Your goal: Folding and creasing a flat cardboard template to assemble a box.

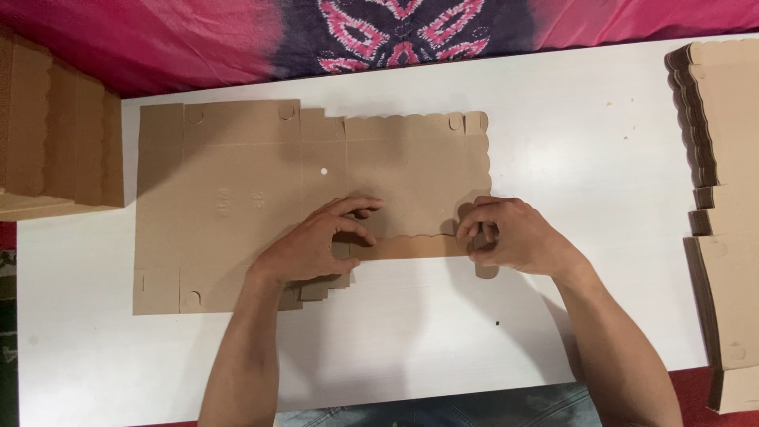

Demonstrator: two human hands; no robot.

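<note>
With my left hand (pixel 316 241) and right hand (pixel 514 236) pinching the flat brown die-cut cardboard sheet's (pixel 237 198) scalloped flap (pixel 415 245) mid-frame, I'd crease evenly along the score.

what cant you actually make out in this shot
Head view:
- Near flap of the flat cardboard box blank: partly covered by left hand and right hand.
- Stack of blanks: cut off by right edge.
- Folded boxes: cut off by left edge.
- Embossed marks on the blank: too faint.

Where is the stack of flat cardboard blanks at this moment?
In the head view, the stack sits at the table's right edge, to the right of the right hand and apart from the flat blank both hands are folding.
</note>
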